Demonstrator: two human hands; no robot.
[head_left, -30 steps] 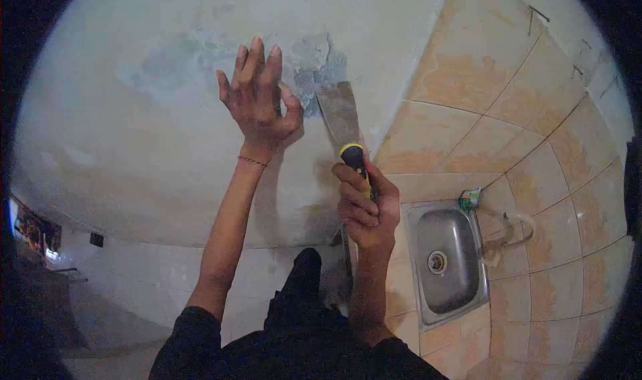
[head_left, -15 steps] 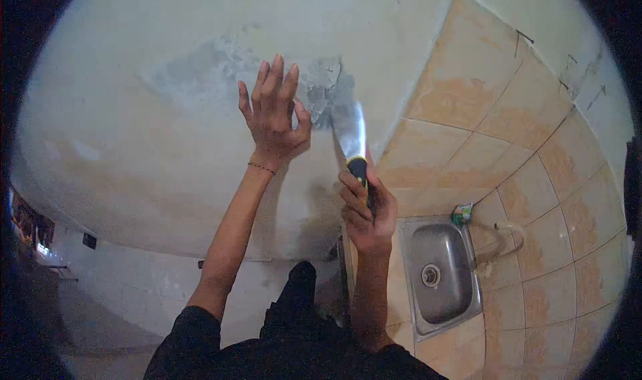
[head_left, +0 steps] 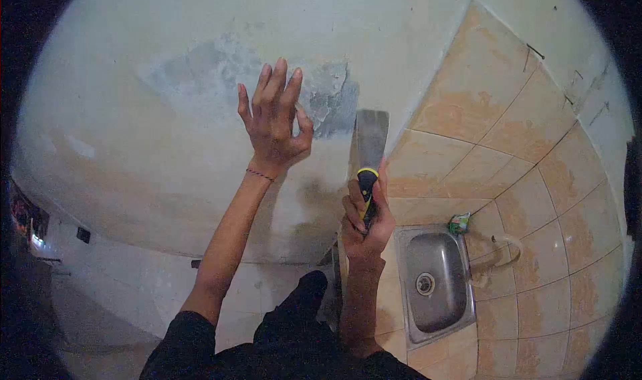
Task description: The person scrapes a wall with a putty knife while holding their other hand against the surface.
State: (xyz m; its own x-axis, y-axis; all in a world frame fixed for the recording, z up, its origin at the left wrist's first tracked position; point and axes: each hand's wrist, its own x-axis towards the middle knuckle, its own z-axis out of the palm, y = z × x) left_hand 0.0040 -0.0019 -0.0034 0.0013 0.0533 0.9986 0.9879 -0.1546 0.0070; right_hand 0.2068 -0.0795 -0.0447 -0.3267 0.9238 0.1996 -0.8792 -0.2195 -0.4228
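My left hand rests against the wall with its fingers spread, holding nothing. It lies over part of a grey, bare patch. Right of it is a second rough patch with flaking, cracked edges. My right hand grips the black and yellow handle of a putty knife. The wide metal blade points up, just below and right of the flaking patch. Whether the blade touches the wall cannot be made out.
At the lower right a steel sink is set in a tiled counter, with a green packet at its top corner and a tap beside it. Orange-patterned tiles cover the right wall. Nails stick out above them.
The putty knife has shifted away from the flaking patch, down and right, and its blade has turned more face-on. My left hand keeps its place on the wall. The view has moved slightly.
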